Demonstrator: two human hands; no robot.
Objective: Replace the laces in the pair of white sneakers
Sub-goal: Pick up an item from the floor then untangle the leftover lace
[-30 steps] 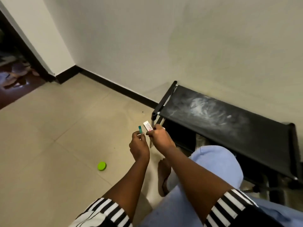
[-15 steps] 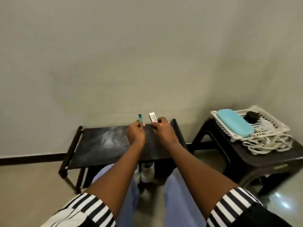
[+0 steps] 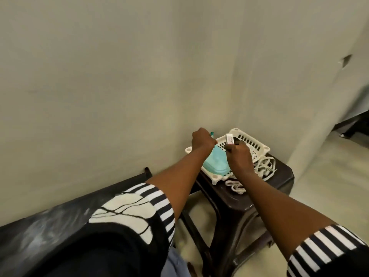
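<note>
My left hand [image 3: 202, 139] grips a small teal-tipped item [image 3: 212, 133] above the left side of a white slotted basket [image 3: 253, 144]. My right hand [image 3: 238, 156] pinches a small white labelled piece [image 3: 230, 139] over the basket's middle. A pale blue case [image 3: 215, 163] lies in the basket, partly under both hands. White laces [image 3: 265, 168] lie in a loose heap beside the basket on a dark stool [image 3: 251, 194]. The sneakers are out of sight.
A low black rack [image 3: 60, 220] stands to the left of the stool, against the plain wall. Pale floor tiles [image 3: 323, 176] open out to the right. My striped sleeves fill the lower frame.
My view has swung right, from the floor and black rack to the stool. Both hands, still holding their small items, have moved over the white basket.
</note>
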